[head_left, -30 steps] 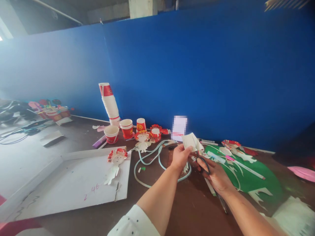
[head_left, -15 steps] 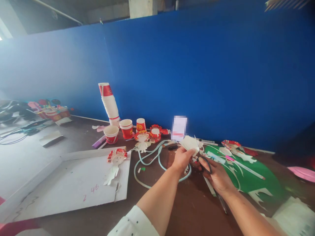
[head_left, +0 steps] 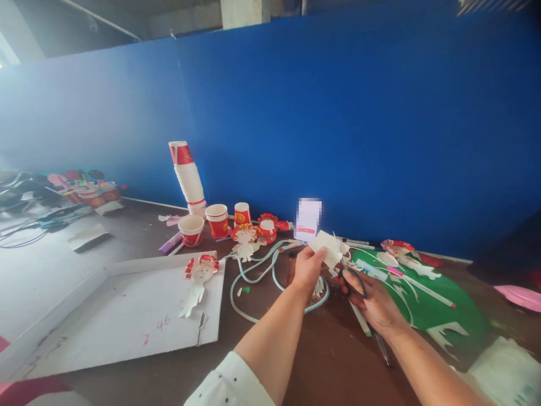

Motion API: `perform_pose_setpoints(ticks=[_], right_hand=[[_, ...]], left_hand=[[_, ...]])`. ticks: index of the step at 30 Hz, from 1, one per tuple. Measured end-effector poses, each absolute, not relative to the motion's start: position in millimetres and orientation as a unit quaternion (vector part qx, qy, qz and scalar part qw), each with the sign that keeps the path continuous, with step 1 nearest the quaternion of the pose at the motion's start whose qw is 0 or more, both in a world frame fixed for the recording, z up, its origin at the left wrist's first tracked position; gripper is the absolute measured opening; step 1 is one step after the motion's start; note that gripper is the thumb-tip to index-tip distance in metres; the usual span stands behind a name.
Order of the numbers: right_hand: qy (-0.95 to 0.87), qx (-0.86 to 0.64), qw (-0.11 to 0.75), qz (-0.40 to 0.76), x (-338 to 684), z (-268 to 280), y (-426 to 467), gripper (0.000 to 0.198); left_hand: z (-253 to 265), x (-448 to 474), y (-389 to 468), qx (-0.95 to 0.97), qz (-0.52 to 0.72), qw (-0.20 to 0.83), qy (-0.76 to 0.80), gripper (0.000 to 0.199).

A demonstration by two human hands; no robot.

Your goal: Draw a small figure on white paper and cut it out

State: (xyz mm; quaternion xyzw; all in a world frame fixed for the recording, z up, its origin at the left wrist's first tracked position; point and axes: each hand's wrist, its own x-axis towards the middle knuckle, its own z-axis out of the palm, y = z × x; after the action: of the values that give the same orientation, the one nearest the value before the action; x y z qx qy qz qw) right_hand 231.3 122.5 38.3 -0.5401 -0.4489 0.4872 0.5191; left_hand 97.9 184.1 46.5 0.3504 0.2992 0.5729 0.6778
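My left hand (head_left: 309,269) pinches a piece of white paper (head_left: 326,246), thumb on top. In my right hand (head_left: 374,299) is a pair of scissors (head_left: 359,283) with dark handles, fingers through the loops. The scissor blades reach up to the paper's right edge; whether they are parted is too small to tell. Paper scraps lie under and beside the hands. Just left of them, a pale blue cable (head_left: 237,290) loops over the brown table (head_left: 333,361). Behind the paper stands a blurred, upright white rectangle (head_left: 308,217).
A white box lid (head_left: 105,327) holds a red-and-white paper cutout figure (head_left: 200,273). Paper cups (head_left: 191,228) and a tall cup stack (head_left: 188,180) stand by the blue partition (head_left: 359,124). A green mat (head_left: 456,299) carries a pink-capped pen (head_left: 422,288) and scraps; a pink object (head_left: 519,297) lies far right.
The paper has tilted and turned slightly in my left hand, and the thumb has shifted up and left across it. The scissors stay at its right edge with little movement.
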Motion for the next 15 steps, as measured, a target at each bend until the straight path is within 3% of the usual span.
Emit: perform_pose_setpoints(ticks=[15], right_hand=[[-0.469, -0.545, 0.490, 0.493, 233.4, 49.3, 119.1, 0.034]], left_hand=[[41.2, 96.6, 187.2, 0.362, 0.579, 0.662, 0.309, 0.036]])
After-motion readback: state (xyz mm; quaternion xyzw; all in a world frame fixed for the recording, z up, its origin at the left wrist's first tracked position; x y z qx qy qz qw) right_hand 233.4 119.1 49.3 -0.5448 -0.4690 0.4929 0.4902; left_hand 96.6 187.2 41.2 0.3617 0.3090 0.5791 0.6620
